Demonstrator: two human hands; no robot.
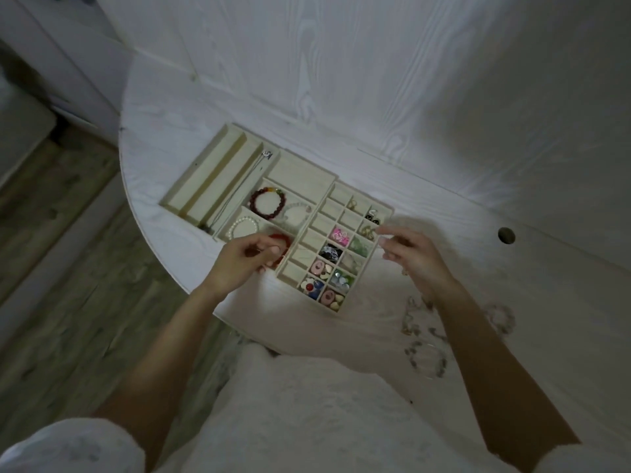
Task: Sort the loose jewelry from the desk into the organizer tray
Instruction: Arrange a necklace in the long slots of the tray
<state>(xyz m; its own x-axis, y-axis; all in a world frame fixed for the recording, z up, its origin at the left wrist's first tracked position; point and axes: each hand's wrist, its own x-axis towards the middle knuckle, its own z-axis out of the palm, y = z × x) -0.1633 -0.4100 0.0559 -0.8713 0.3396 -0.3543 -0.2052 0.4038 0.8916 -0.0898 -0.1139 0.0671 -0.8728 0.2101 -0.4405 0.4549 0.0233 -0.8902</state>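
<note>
Head camera gives me the organizer tray (345, 194) on the white desk (444, 199), sitting at about ten o'clock from frame centre. Its gridded section runs toward five o'clock, with small pieces filling the right-hand cells: a pink item (340, 236), a dark one (330, 251), green ones (357, 241). At nine o'clock of the grid, wider compartments hold a dark red bead bracelet (268, 203) and a pearl bracelet (243, 227); a thin chain (239, 191) lies along a long slot at ten o'clock.

My left hand (244, 257) hovers over the tray's near-left corner, fingers curled, touching a red bangle (282, 241); I cannot tell whether it grips it. My right hand (409, 257) is at the grid's three o'clock edge, fingers loosely bent; whether they pinch something is lost to blur.

Loose jewelry (423, 336) lies on the desk at five o'clock of the tray, partly behind my right forearm.
</note>
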